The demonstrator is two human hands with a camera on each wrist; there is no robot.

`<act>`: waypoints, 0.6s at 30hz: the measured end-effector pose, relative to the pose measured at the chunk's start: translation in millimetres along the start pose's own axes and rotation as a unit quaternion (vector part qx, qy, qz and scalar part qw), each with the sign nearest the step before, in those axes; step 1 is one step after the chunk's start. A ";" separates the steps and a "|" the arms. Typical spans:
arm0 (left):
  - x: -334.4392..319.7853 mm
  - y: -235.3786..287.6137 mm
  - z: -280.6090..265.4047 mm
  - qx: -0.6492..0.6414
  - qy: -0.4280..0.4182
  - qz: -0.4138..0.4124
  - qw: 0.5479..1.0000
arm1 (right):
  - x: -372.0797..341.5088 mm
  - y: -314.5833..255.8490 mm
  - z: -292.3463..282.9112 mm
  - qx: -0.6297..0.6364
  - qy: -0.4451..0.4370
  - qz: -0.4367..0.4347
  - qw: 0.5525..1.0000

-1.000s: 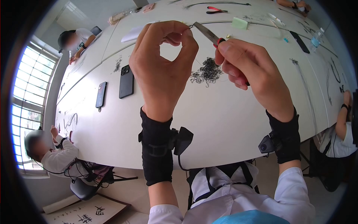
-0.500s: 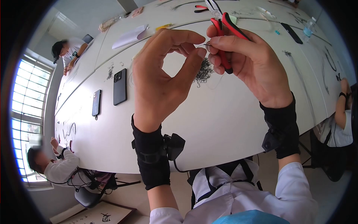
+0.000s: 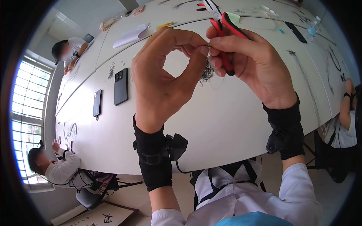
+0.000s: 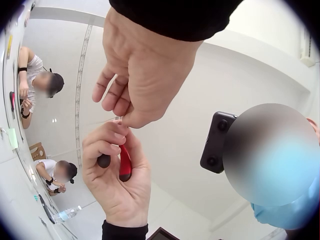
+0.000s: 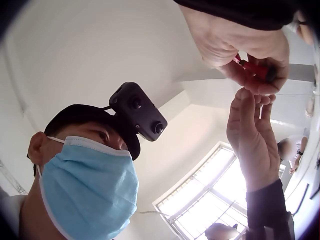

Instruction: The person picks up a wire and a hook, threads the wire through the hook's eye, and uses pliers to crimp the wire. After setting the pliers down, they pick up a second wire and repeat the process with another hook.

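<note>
In the head view my left hand [image 3: 158, 88] is raised over the table, thumb and forefinger pinching a tiny dark piece of wire [image 3: 209, 46]. My right hand [image 3: 260, 67] meets it there, its thumb and forefinger tips right at the same wire. The right hand also holds a pair of pliers [image 3: 234, 26] with red and black handles, jaws pointing up and away. In the left wrist view the red handle [image 4: 125, 162] lies across the right palm. Behind the fingertips, a pile of small bent dark wire pieces [image 3: 206, 73] lies on the table, partly hidden by the hands.
Two phones [image 3: 121, 86] lie on the white table [image 3: 211, 132] to the left. White paper [image 3: 132, 35] sits beyond them. Farther right are a dark phone-like slab [image 3: 295, 32], a water bottle [image 3: 313, 28] and long thin wires [image 3: 303, 75]. Other people sit around the table.
The pliers' tips have left the left fingertips; the pliers now lie back in the right hand, pointing up. The right fingertips have come to the wire, and the hands have closed together.
</note>
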State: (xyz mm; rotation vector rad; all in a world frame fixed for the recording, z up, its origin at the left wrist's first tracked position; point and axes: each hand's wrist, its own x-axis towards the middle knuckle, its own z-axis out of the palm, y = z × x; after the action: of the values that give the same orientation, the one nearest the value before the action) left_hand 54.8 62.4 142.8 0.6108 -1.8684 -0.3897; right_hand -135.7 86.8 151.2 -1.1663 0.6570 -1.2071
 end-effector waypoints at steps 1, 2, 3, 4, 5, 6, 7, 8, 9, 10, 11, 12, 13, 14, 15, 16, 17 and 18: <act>-1.4 3.9 -2.4 0.007 -0.017 -0.019 1.000 | 0.0 0.1 -0.1 0.001 -0.001 0.002 1.000; -2.1 6.1 -3.6 0.013 -0.035 -0.038 0.999 | 0.0 0.3 -0.2 0.002 -0.002 0.004 1.000; -1.4 4.1 -2.0 0.004 -0.015 -0.025 1.000 | 0.1 0.4 -0.4 0.006 -0.003 0.004 1.000; -0.5 0.1 1.2 -0.006 0.004 -0.012 1.000 | 0.3 0.7 -0.8 0.009 -0.004 0.003 1.000; 0.1 -1.9 3.0 -0.016 0.023 0.001 1.000 | 0.3 0.8 -1.1 0.013 -0.005 0.003 1.000; -0.4 0.6 1.7 -0.006 0.007 -0.014 1.000 | 0.2 0.7 -1.2 0.011 -0.004 0.004 1.000; -1.3 5.4 -0.9 0.003 -0.010 -0.029 1.000 | 0.1 0.3 -1.1 0.010 -0.004 0.006 1.000; -1.9 7.7 -2.6 0.012 -0.027 -0.044 0.999 | 0.0 0.1 -1.0 0.008 -0.004 0.007 1.000; -2.1 7.0 -3.1 0.014 -0.029 -0.040 0.999 | 0.1 0.0 -0.9 0.006 -0.003 0.009 1.000; -2.4 5.8 -3.4 0.015 -0.030 -0.037 0.999 | 0.3 0.0 -0.6 0.004 -0.003 0.010 1.000; -2.8 4.9 -3.5 0.017 -0.031 -0.033 0.999 | 0.5 0.0 -0.3 0.001 -0.002 0.011 1.000; -3.2 4.2 -3.4 0.018 -0.032 -0.031 0.999 | 0.5 0.1 -0.2 0.001 -0.003 0.012 1.000; -3.5 3.6 -3.4 0.019 -0.032 -0.030 0.999 | 0.5 0.3 -0.1 0.001 -0.003 0.012 1.000; -3.7 3.5 -3.4 0.019 -0.033 -0.028 0.999 | 0.2 0.4 0.0 0.001 -0.003 0.012 1.000; -3.6 3.9 -3.2 0.017 -0.031 -0.034 0.999 | 0.3 0.7 0.2 0.002 -0.002 0.009 1.000; -3.4 4.8 -2.7 0.015 -0.030 -0.041 0.999 | 0.4 1.1 0.5 0.003 -0.001 0.006 1.000; -3.2 5.4 -1.9 0.013 -0.028 -0.047 0.998 | 0.4 1.2 0.6 0.004 0.000 0.003 1.000; -2.5 3.3 -0.4 0.006 -0.011 -0.032 0.999 | 0.6 1.3 0.3 0.003 -0.001 0.003 1.000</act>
State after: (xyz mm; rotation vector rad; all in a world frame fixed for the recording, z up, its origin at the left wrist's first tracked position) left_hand 55.1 66.6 142.8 0.6775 -1.8768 -0.4277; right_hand -134.7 86.2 150.2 -1.1595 0.6551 -1.2029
